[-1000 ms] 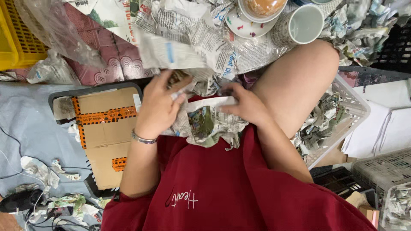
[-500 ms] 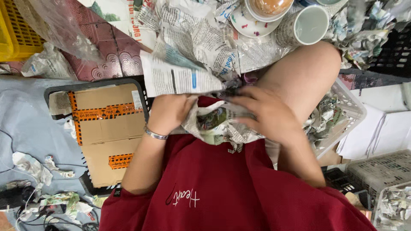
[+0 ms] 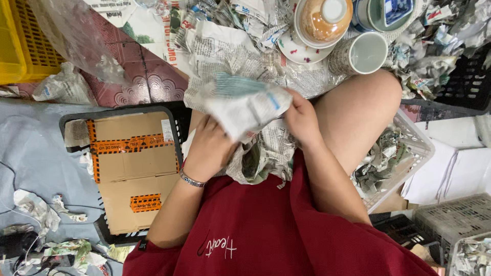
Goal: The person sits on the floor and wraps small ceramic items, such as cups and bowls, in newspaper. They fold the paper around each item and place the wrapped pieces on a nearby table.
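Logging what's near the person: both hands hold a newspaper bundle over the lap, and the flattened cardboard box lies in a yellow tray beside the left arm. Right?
Not quite. The head view shows the cardboard box lying in a black tray, not a yellow one. The rest holds: left hand and right hand hold the newspaper bundle over the lap.

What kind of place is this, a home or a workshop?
Probably a floor packing spot for crockery, perhaps in a home or small shop. Both hands hold a newspaper bundle; cups and bowls stand on newspaper, and crates hold crumpled paper.
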